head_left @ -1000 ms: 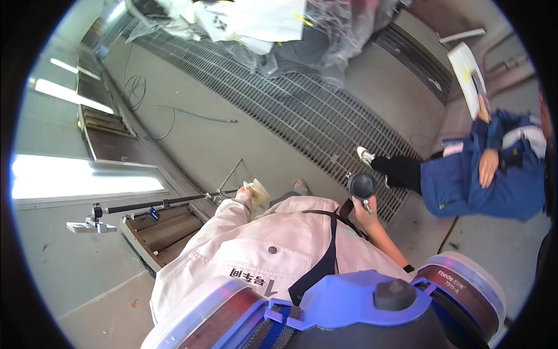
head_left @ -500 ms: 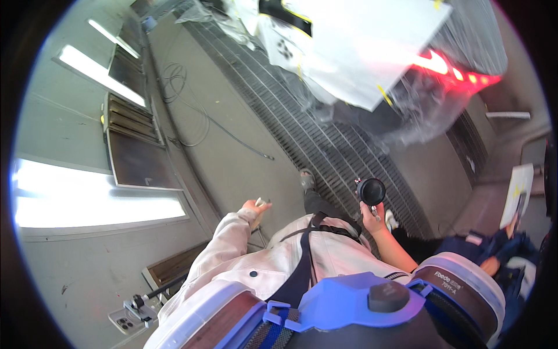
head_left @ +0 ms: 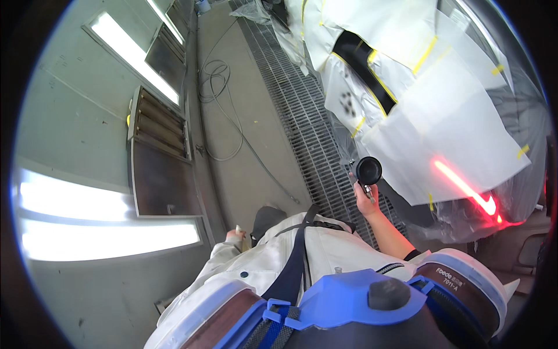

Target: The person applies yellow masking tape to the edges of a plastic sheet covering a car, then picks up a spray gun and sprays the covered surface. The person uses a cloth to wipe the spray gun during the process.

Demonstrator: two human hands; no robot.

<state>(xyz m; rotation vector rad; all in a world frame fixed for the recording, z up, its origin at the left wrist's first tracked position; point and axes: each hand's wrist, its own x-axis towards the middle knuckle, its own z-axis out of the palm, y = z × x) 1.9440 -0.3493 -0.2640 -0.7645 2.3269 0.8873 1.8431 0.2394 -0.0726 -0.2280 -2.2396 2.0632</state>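
Note:
My right hand [head_left: 366,200] is wrapped round the grip of a spray gun [head_left: 369,170] with a round black cup on top. It hangs beside a car covered in white masking paper [head_left: 447,125], edged with yellow tape. A curved dark panel strip [head_left: 366,70] lies bare within the masking, and some dark spray spots mark the paper near it. My left hand [head_left: 235,234] is low by my side, its fingers closed round a small pale thing, too small to name, that pokes out at the top.
A grey hose [head_left: 218,81] lies coiled on the floor to the left, beside a metal floor grating [head_left: 302,110]. Clear plastic film [head_left: 465,224] drapes the car's corner round a lit red light [head_left: 465,185]. The left wall carries bright lamps [head_left: 110,218] and a vented panel [head_left: 160,125].
My view has swung and come nearer the masked car, so the dark strip shows more fully. The gun stays in my right hand. My left hand has dropped closer to my body.

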